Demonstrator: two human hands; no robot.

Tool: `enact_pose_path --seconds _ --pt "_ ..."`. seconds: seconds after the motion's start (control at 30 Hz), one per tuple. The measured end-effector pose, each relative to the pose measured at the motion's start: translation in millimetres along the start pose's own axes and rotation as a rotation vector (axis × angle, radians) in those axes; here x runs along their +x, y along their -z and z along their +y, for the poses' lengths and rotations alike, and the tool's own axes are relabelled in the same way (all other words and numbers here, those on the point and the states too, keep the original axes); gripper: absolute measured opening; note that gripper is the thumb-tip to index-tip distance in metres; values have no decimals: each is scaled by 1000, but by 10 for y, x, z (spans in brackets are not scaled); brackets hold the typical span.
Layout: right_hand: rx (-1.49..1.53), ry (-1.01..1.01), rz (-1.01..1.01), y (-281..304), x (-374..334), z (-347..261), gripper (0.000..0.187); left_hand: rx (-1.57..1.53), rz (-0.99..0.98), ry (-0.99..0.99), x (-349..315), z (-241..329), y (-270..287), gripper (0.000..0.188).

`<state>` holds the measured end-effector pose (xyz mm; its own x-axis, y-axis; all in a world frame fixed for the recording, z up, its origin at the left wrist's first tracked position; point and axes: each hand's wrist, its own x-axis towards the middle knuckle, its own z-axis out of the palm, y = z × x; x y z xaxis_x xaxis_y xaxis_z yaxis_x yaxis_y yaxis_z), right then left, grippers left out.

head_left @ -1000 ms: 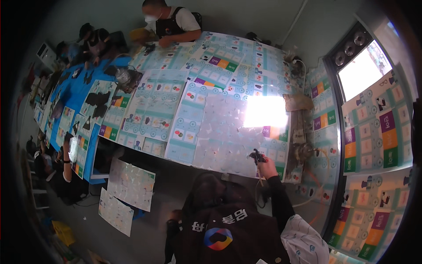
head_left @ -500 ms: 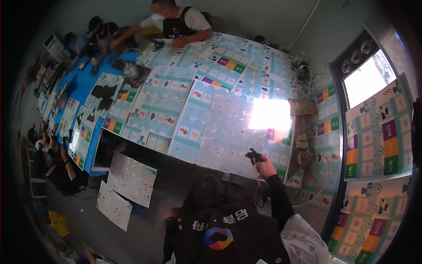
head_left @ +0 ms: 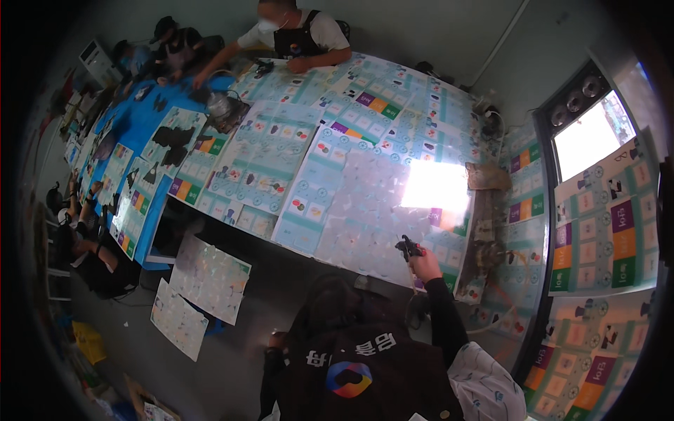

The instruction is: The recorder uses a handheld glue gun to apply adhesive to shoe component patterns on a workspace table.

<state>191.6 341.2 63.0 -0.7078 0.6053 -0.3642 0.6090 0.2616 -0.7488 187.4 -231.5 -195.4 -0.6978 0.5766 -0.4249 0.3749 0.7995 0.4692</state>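
Observation:
My right hand (head_left: 425, 268) is closed around the handle of a small black spray gun (head_left: 407, 247), held over the near edge of the table. A thin pale hose hangs below it. Under and beyond the gun lies a large whitish, translucent sheet (head_left: 365, 210) with a pattern of patches, on top of printed paper sheets (head_left: 298, 205). A glaring patch of light covers part of its right side. Low beside my apron, my left hand (head_left: 278, 340) is small and dark in the picture, and its fingers cannot be made out.
Two patterned sheets (head_left: 209, 274) lie lower, left of me. A blue-covered table (head_left: 158, 105) with dark pieces stands at left, people around it. One masked person (head_left: 309, 45) sits across the table. Metal equipment (head_left: 489, 256) and a lit window (head_left: 593, 133) are at right.
The whole view has shifted slightly. My right hand keeps the spray gun in nearly the same place. At the far left, a person's arm has drawn back from the blue table.

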Motion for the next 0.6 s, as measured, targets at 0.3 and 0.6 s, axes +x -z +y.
enact_pose_path --seconds 0.3,0.6 --pt "-55 1 19 -33 71 87 19 24 -43 46 51 18 -42 21" --pt "-59 55 -51 -167 74 -171 23 -16 -29 76 -20 177 73 20"
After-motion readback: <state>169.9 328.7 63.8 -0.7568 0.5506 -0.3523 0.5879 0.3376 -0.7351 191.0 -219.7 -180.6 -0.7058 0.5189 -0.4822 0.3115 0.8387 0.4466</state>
